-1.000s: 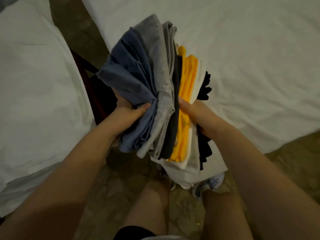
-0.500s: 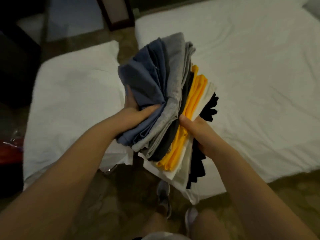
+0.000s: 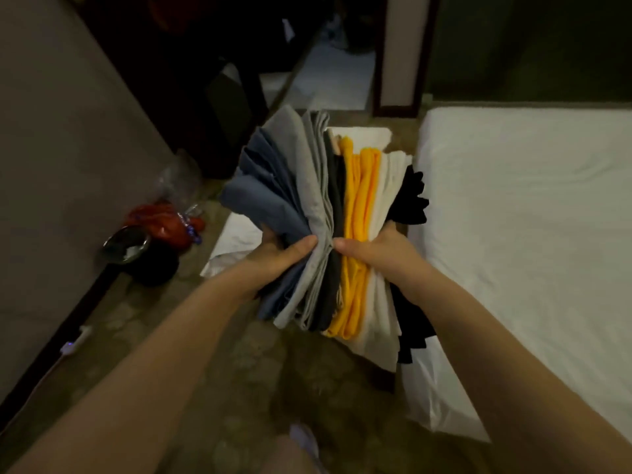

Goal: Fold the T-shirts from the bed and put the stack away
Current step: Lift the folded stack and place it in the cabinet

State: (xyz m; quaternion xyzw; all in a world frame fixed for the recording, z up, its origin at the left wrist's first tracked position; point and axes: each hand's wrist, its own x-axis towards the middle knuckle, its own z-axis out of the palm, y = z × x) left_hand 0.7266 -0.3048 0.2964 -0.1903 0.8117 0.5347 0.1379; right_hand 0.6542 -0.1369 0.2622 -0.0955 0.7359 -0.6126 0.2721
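Forearms reach in from the near edge, and both hands are clenched on the stack (image 3: 318, 200) of folded T-shirts. The stack is held in the air over the floor (image 3: 239, 371), turned on edge. The left hand (image 3: 273, 260) grips the blue side and the right hand (image 3: 383, 254) grips the yellow and white side, with the thumbs nearly meeting on the grey layers.

The squeeze falls only on the middle, so the folds fan out at the near and far ends. If either hand slackens or the stack tips while it is carried, the outer pieces would likely slide free and unfold. The black one on the right, which hangs lowest, looks most at risk.

By count there are two hands and one stack. It shows six colour bands: blue, light grey, dark grey, yellow, white and black. How many shirts each band holds cannot be told.

The bed (image 3: 530, 234) lies to the right. A red bundle (image 3: 160, 222) sits on the floor to the left, and one dark doorway (image 3: 307, 46) stands at the far end.
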